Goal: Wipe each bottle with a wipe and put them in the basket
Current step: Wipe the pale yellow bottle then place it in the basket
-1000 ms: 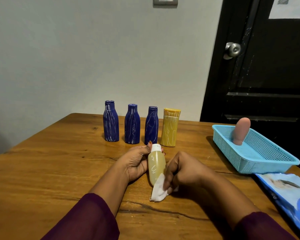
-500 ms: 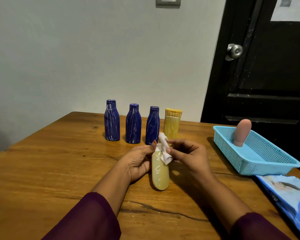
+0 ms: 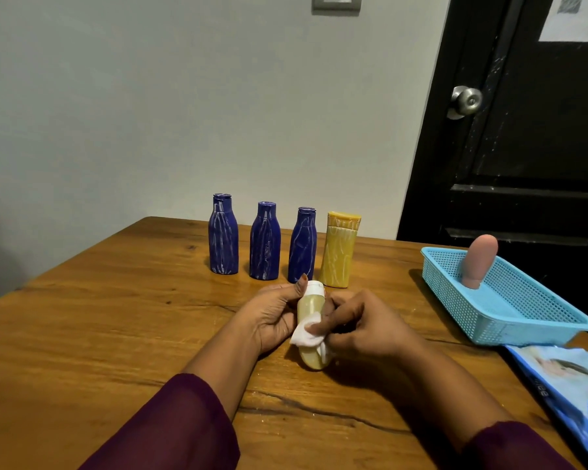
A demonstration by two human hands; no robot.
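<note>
Wiping step under way: left hand (image 3: 272,317) grips the pale bottle (image 3: 308,305); right hand (image 3: 364,329) pinches the wipe (image 3: 306,335) against its side. Next, judged: finish, then carry it to the basket (image 3: 530,332).

- The person wears a dark plum-purple top with long sleeves.
- The left sleeve (image 3: 170,425) is loose and wide, of thin, faintly sheer cloth, and ends partway down the forearm.
- The right sleeve (image 3: 516,449) is of the same cloth, cut off by the lower edge of the view.
- Below the cuffs the forearms, the left hand (image 3: 272,317) and the right hand (image 3: 364,327) are bare.
</note>
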